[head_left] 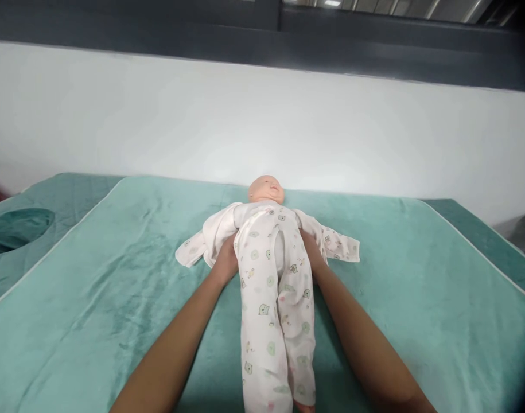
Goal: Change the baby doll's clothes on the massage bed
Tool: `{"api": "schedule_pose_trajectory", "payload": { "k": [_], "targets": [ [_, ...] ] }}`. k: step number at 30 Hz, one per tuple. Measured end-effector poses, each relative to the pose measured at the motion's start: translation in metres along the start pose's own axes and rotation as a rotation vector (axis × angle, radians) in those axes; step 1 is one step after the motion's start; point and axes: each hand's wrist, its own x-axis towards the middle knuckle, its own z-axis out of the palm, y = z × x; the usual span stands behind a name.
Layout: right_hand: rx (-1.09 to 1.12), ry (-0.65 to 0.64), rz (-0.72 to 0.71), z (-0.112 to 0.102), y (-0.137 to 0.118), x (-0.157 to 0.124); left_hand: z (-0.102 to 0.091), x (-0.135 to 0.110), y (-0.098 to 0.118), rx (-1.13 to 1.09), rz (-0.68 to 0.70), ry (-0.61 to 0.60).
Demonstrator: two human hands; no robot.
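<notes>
A baby doll [267,190] lies on its back with its head toward the wall. It wears printed white trousers [263,310], split at the crotch, with a foot showing at the bottom edge. A white long-sleeved top [219,229] is spread under and around it, sleeves out to both sides. My left hand [226,259] is against the left side of the doll's waist. On the other side, at the same height, sits my right hand [312,251]. The fingers of both hands are hidden beneath the doll and the clothes, so their grip cannot be seen.
A green padded sheet [116,275] with pale piping covers the surface under the doll. Behind it rises a white wall [262,120] below a dark window frame [137,28]. A round, dark green hollow [19,226] shows at the far left.
</notes>
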Motion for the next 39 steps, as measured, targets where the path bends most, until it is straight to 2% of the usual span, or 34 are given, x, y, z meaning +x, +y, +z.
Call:
{"api": "schedule_pose_trajectory", "payload": {
  "k": [3, 7, 11, 15, 18, 22, 27, 34, 36, 39],
  "targets": [
    [0.03, -0.022, -0.014, -0.001, 0.003, -0.001, -0.002, 0.002, 0.003, 0.097, 0.063, -0.009],
    [0.119, -0.125, -0.116, -0.01, -0.002, -0.005, -0.007, 0.003, 0.005, 0.152, 0.033, -0.174],
    [0.155, -0.212, -0.098, -0.017, -0.008, -0.005, -0.01, 0.003, 0.001, 0.194, 0.032, -0.294],
    [0.177, -0.329, -0.035, -0.02, -0.01, -0.005, -0.012, 0.002, -0.003, 0.279, 0.081, -0.319],
    [0.153, -0.337, -0.022, -0.019, -0.009, -0.005, -0.011, 0.003, -0.007, 0.314, 0.047, -0.311],
    [0.088, -0.332, -0.079, -0.017, -0.002, -0.003, -0.009, 0.004, -0.012, 0.439, 0.006, -0.246],
    [0.052, -0.279, -0.179, -0.013, 0.009, 0.0, -0.005, 0.002, -0.014, 0.646, 0.1, -0.144],
    [0.011, -0.205, -0.127, -0.008, 0.002, -0.001, -0.006, -0.003, -0.007, 0.875, 0.075, -0.041],
    [0.01, -0.127, -0.052, -0.005, 0.0, -0.001, -0.01, -0.003, -0.003, 0.945, 0.062, 0.054],
    [0.04, -0.023, 0.084, 0.0, -0.001, -0.002, -0.018, -0.001, 0.001, 1.075, 0.107, 0.286]
  ]
}}
